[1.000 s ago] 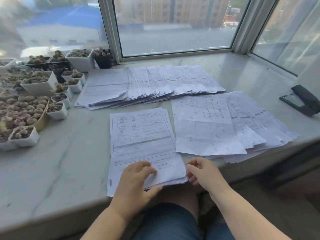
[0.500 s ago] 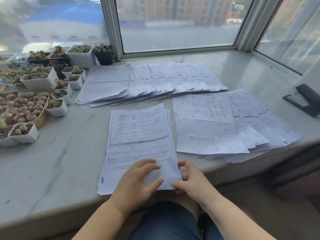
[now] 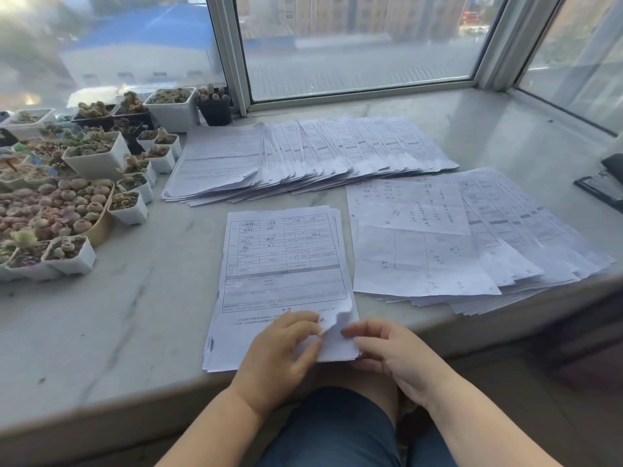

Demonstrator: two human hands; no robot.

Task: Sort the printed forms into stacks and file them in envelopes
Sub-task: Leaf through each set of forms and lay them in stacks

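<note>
Near stack of forms [image 3: 283, 284]: printed table sheets, lying flat at the front edge of the marble sill [image 3: 111, 318], directly under and ahead of both hands. Lower right corner of its top sheet is curled up and lifted.

Left hand [image 3: 281, 357]: rests on the bottom of this stack, fingers bent, fingertips at the raised corner; whether they pinch the sheet cannot be told.

Right hand [image 3: 387, 350]: just right of the left hand, at the stack's lower right edge, fingers curled toward the lifted corner, thumb below the paper's edge; an actual grip cannot be made out.

Fanned pile, right [image 3: 505, 237]: beyond and right of the right hand, sheets spread out, top ones bearing handwriting.

Fanned row, far [image 3: 303, 156]: well ahead of both hands, near the window frame [image 3: 232, 55], forms overlapped in a row.

Succulent pots [image 3: 91, 156]: far left of the left hand, clustered, mostly white square pots.

Black stapler-like item [image 3: 603, 183]: far right, partly cut off.
</note>
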